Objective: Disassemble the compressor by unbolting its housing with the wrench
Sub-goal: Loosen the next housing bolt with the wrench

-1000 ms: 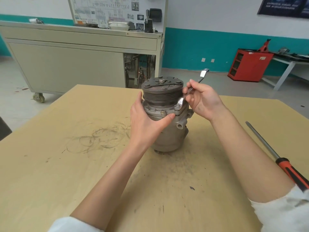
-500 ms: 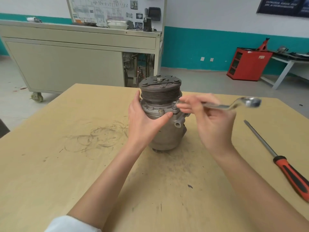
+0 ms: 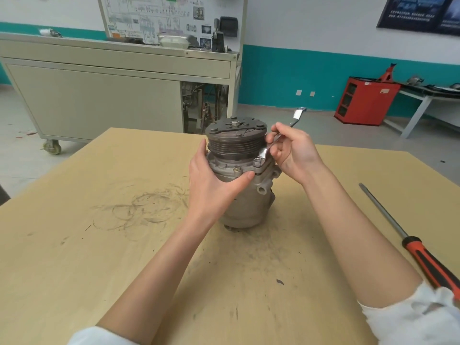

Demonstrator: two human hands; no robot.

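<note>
R hand: fingers are curled round the shank of the slim bright-steel wrench, which is pinched near its head; the handle end is pointed up and away. L hand: spread and pressed round the near-left flank of the grey cast-aluminium compressor, thumb laid under the flange, so the unit is braced upright at approx. table centre. Change vs. 0.5 s ago: the handle was swung out to the right, roughly level; it has now been returned, with the head seated on the hex flange bolt below the dark ribbed pulley. Short repeated strokes are indicated, i.e. the bolt is judged not yet free. An adjacent flange bolt remains fitted. An orange-and-black-handled screwdriver lies at the right on the scuffed tan wooden table.
</note>
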